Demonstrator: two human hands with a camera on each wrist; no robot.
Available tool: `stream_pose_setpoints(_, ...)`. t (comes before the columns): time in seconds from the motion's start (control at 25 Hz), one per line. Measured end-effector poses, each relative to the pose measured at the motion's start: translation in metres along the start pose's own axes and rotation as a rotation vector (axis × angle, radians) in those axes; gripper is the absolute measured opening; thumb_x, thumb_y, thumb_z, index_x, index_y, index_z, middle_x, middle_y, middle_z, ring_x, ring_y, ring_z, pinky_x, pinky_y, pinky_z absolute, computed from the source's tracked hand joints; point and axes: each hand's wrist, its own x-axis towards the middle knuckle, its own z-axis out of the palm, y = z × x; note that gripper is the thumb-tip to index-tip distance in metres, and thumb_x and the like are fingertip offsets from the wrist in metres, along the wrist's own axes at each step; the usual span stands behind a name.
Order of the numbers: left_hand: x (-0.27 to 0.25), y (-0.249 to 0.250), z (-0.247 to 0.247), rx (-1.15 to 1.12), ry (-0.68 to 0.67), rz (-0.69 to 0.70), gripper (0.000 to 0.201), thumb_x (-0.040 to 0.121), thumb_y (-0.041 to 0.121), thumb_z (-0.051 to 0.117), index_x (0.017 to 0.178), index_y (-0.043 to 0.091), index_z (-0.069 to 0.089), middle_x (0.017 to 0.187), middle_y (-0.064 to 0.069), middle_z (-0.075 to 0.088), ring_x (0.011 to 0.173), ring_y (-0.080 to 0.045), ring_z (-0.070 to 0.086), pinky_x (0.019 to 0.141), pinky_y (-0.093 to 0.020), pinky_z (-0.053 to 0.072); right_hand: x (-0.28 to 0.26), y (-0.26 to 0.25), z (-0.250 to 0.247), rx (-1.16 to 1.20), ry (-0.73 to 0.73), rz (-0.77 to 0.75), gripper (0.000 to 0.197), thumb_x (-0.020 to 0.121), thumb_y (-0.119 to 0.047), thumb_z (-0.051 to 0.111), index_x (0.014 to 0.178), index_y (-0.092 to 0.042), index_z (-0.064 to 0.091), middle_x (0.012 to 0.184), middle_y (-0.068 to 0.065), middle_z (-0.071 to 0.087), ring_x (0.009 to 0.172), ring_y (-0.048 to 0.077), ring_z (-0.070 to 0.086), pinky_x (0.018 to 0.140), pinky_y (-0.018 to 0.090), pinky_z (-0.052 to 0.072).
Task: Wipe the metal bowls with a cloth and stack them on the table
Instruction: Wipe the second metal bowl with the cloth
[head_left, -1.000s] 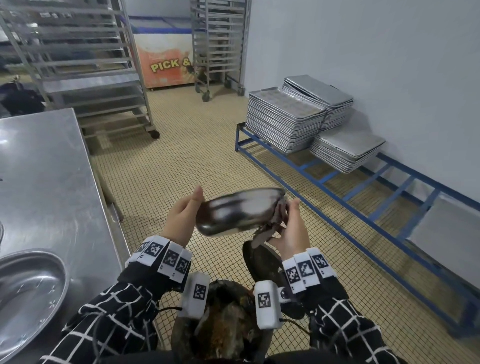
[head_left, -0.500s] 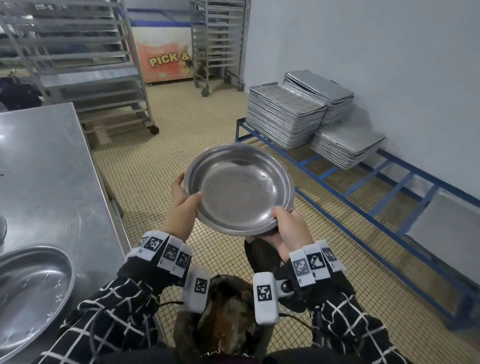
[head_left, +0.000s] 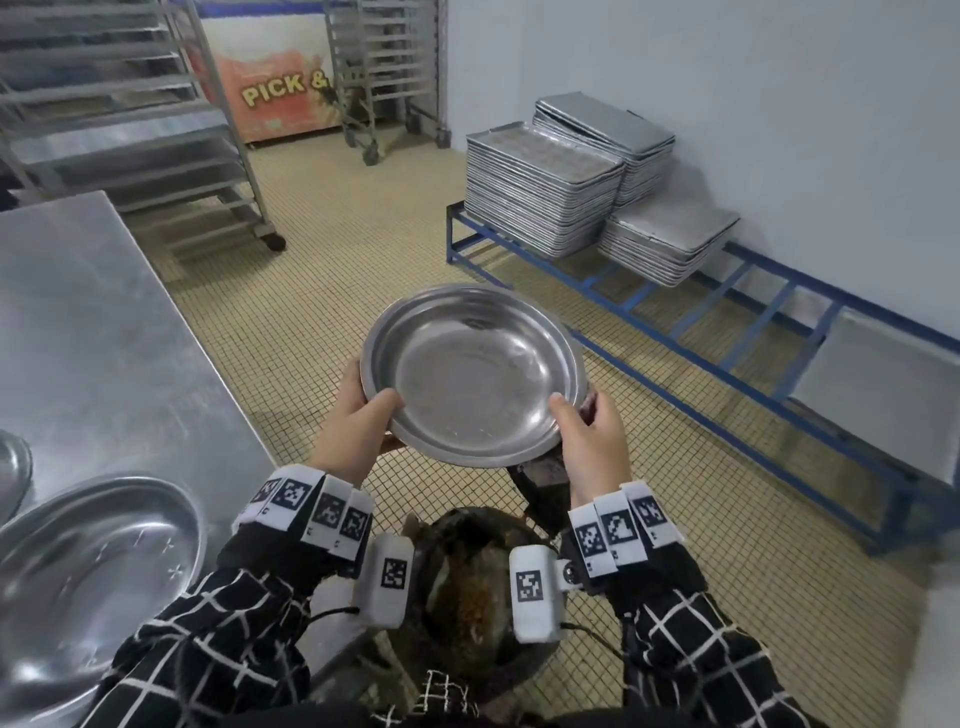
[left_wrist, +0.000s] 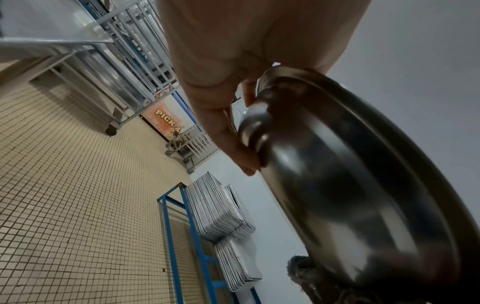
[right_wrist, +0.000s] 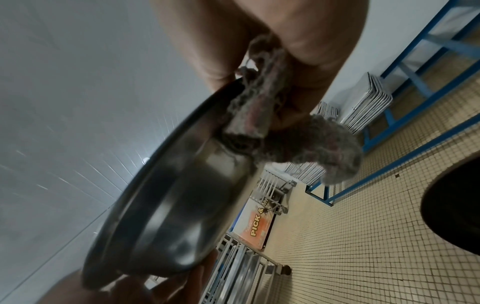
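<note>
Tiled floor below; bowl (head_left: 475, 374) between gripping hands

Glossy metal bowl (head_left: 475, 376); rough woolly cloth (right_wrist: 306, 144); brushed steel table (head_left: 104, 338).

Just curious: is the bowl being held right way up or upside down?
Right way up: the bowl shows its shiny, empty inside to the head view, tilted slightly.

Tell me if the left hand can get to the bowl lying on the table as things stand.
Probably not yet: the left hand grips the rim of the held bowl. The bowl on the table lies close on that side with nothing between, so once freed it looks reachable.
</note>
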Motion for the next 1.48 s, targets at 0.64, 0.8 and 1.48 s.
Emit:
stream_pose_setpoints(0.64, -0.196, -0.055, -0.108, 0.012, 0.594, 0.046, 0.04, 0.098, 0.056, 0.026, 0.125, 0.033, 0.046, 0.121, 0.001, 0.058, 0.113, -0.021, 0.057, 0.094, -0.044, 0.049, -0.141, 0.014, 0.045, -0.068, -0.512, -0.164, 0.007, 0.091, -0.02, 0.055, 0.085, -0.018, 0.056, 0.089, 0.006, 0.063, 0.076, 0.015, 0.059, 0.073, 0.031, 0.052)
stream_pose_setpoints(0.8, -0.274, -0.057, -0.164, 0.11, 0.862, 0.042, 0.035, 0.1, 0.05, 0.029, 0.119, 0.03, 0.05, 0.123, 0.003, 0.055, 0.118, -0.019, 0.051, 0.104, -0.04, 0.039, -0.2, 0.018, 0.097, -0.13, -0.735, -0.18, 0.018, 0.091, -0.022, 0.055, 0.074, -0.023, 0.049, 0.077, 0.006, 0.058, 0.068, 0.02, 0.054, 0.071, 0.037, 0.051)
stream_pose_setpoints(1.48, -0.532, -0.108, -0.482, 0.217, 1.163, -0.212, 0.015, 0.099, 0.028, 0.047, 0.11, 0.019, 0.05, 0.09, -0.004, 0.061, 0.072, -0.014, 0.06, 0.067, -0.028, 0.049, -0.508, 0.062, 0.368, -0.255, -1.246, -0.134, 0.01, 0.094, -0.029, 0.054, 0.087, -0.021, 0.054, 0.086, 0.008, 0.063, 0.08, 0.029, 0.064, 0.079, 0.049, 0.055)
